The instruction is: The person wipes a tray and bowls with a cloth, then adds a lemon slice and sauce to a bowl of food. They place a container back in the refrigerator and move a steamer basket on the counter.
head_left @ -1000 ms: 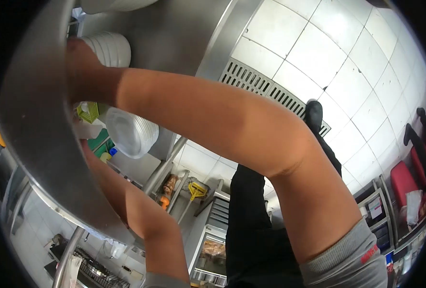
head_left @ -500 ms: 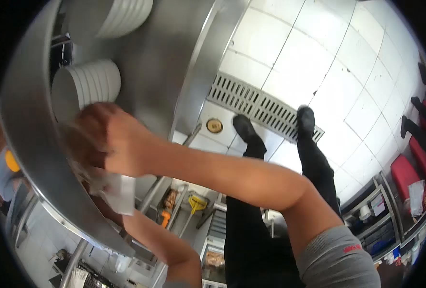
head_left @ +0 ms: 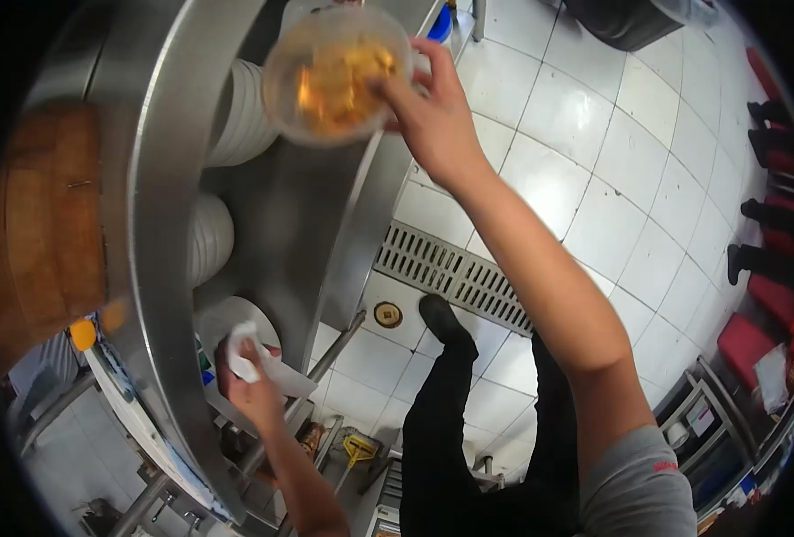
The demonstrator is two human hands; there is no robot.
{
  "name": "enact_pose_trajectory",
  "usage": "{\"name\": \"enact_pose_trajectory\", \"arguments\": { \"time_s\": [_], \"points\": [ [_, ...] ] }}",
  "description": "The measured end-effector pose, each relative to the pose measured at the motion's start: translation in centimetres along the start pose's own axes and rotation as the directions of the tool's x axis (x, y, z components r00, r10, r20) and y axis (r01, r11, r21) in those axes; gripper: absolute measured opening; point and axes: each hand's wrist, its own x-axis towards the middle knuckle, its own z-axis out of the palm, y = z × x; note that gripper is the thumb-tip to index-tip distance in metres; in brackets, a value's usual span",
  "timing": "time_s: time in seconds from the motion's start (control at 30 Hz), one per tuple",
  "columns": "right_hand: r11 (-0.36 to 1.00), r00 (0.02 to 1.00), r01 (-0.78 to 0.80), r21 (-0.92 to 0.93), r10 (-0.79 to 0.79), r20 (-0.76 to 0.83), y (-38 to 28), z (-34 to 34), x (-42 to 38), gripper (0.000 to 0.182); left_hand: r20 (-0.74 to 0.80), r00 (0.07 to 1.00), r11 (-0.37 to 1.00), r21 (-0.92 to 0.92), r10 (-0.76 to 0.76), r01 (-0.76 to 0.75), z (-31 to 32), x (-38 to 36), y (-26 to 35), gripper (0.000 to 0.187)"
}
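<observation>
- left hand: arm bent, fingers clenched on white cloth, just below steel shelf edge, by plate stack
- right hand: arm fully extended, fingers gripping rim of clear food bowl, above shelf's far end

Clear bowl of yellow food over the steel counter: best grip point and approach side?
Take the clear bowl at its rim from the floor side, as the right hand does: fingers over the edge. The rim is the only graspable lip, and the counter and stacked plates crowd the other side.
</observation>
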Motion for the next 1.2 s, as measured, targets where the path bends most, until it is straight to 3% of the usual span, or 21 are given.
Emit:
{"name": "enact_pose_trajectory", "arguments": {
  "time_s": [0.03, 0.07, 0.1, 0.17, 0.2, 0.27, 0.43, 0.63, 0.97, 1.2],
  "points": [
    [0.993, 0.992, 0.09, -0.071, -0.096, -0.084, 0.2, 1.2, 2.7, 0.048, 0.013, 0.987, 0.975, 0.152, 0.162, -0.162, 0.2, -0.6, -1.0, 0.034],
    [0.985, 0.992, 0.111, -0.132, -0.118, -0.046, -0.2, 1.9, 5.3, 0.056, 0.001, 0.987, 0.977, 0.139, 0.162, -0.161, -1.2, -0.7, -4.1, 0.034],
    [0.973, 0.991, 0.131, -0.192, -0.134, -0.007, -1.1, 2.7, 7.5, 0.064, -0.12, 0.987, 0.986, 0.144, 0.106, -0.089, -3.8, -0.4, -8.6, 0.035],
    [0.96, 0.991, -0.134, 0.245, 0.125, 0.053, -3.2, 5.3, 10.5, 0.041, -0.344, 0.939, 0.99, 0.138, 0.008, 0.042, -6.5, -0.1, -12.4, 0.037],
    [0.961, 0.989, -0.141, 0.237, 0.129, 0.066, -3.1, 6.2, 12.2, 0.041, -0.412, 0.911, 0.988, 0.141, -0.004, 0.068, -7.3, -0.2, -12.7, 0.036],
    [0.989, 0.957, -0.124, 0.082, 0.097, 0.274, -2.6, 7.5, 14.6, 0.026, -0.514, 0.858, 0.984, 0.137, -0.024, 0.11, -8.7, -0.4, -13.2, 0.035],
    [0.959, 0.921, -0.232, 0.166, 0.161, 0.353, -1.1, 10.4, 16.4, 0.025, -0.615, 0.788, 0.985, 0.12, -0.024, 0.124, -10.7, -1.4, -13.4, 0.033],
    [0.927, 0.894, -0.309, 0.213, 0.207, 0.398, -0.1, 13.1, 17.6, 0.023, -0.615, 0.787, 0.985, 0.161, 0.053, 0.059, -9.6, -1.7, -12.4, 0.031],
    [0.885, 0.867, -0.373, 0.278, 0.226, 0.445, 0.6, 14.8, 17.7, 0.021, -0.405, 0.793, 0.86, 0.429, 0.456, -0.275, -5.6, 5.0, -5.8, 0.029],
    [0.892, 0.865, -0.341, 0.297, 0.174, 0.47, -0.6, 9.5, 15.6, 0.02, -0.251, 0.855, 0.766, 0.6, 0.453, -0.23, -2.7, 11.9, -2.9, 0.028]
  ]
}}
